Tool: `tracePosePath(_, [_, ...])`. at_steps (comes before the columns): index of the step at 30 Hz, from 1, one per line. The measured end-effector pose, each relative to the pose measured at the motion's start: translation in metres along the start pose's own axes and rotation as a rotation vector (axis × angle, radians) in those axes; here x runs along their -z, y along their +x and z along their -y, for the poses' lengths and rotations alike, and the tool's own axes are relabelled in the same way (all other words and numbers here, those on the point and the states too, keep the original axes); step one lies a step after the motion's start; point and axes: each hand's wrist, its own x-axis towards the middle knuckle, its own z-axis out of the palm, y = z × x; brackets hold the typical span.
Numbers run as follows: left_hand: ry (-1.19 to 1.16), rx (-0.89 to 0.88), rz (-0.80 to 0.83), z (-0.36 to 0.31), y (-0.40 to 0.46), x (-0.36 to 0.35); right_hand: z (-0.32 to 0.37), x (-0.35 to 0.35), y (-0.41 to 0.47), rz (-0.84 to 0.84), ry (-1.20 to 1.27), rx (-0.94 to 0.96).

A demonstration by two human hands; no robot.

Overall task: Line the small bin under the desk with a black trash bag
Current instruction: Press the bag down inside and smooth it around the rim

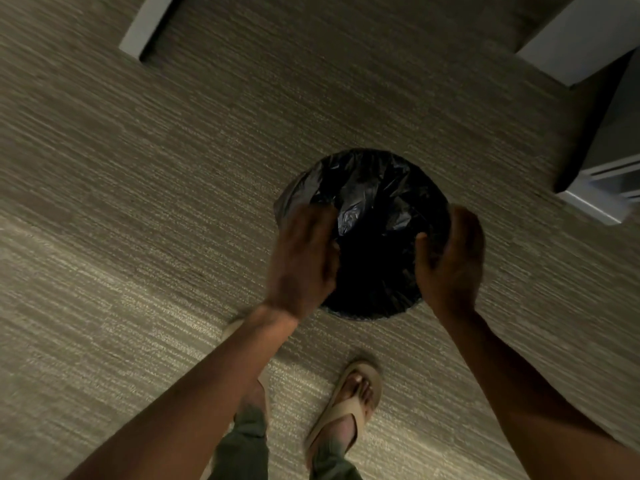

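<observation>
A small round bin stands on the carpet just ahead of my feet, and a black trash bag (372,202) covers its mouth and rim, so the bin itself is hidden. The glossy plastic is crumpled at the far side and sinks into a dark hollow in the middle. My left hand (301,258) lies blurred over the bag's left edge, fingers spread on the plastic. My right hand (450,258) curls around the right edge, thumb inside and fingers outside, gripping the bag at the rim.
Grey-beige carpet (138,202) fills the floor. A white desk leg (145,26) stands at the top left and a white panel (585,39) at the top right. A grey-white cabinet or case (609,174) sits close to the right. My sandalled feet (349,403) are just behind the bin.
</observation>
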Motion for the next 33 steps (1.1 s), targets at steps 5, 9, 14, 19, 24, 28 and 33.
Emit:
tracePosePath(5, [0.374,-0.328,0.715,-0.016,0.005,-0.029,0.015,-0.022,0.028,0.615,-0.610,0.629])
tracePosePath(9, [0.796,-0.122,1.067,-0.005,0.033,-0.033,-0.007,-0.022,0.059,0.809,-1.011,0.473])
tracePosePath(14, [0.809,-0.064,1.153,-0.005,0.050,-0.029,0.008,-0.020,0.056,0.698,-0.923,0.509])
tracePosePath(19, [0.639,-0.361,0.827,-0.020,0.070,-0.023,0.031,-0.020,0.008,0.536,-0.589,0.652])
tracePosePath(24, [0.609,-0.195,0.773,-0.009,0.100,-0.035,0.034,-0.028,-0.031,1.014,-0.499,0.391])
tracePosePath(28, [0.512,-0.001,0.756,-0.006,0.126,-0.038,0.024,-0.027,-0.039,1.090,-0.487,0.344])
tracePosePath(33, [0.486,-0.280,0.595,-0.028,0.113,-0.031,0.019,-0.025,-0.014,0.648,-0.346,0.398])
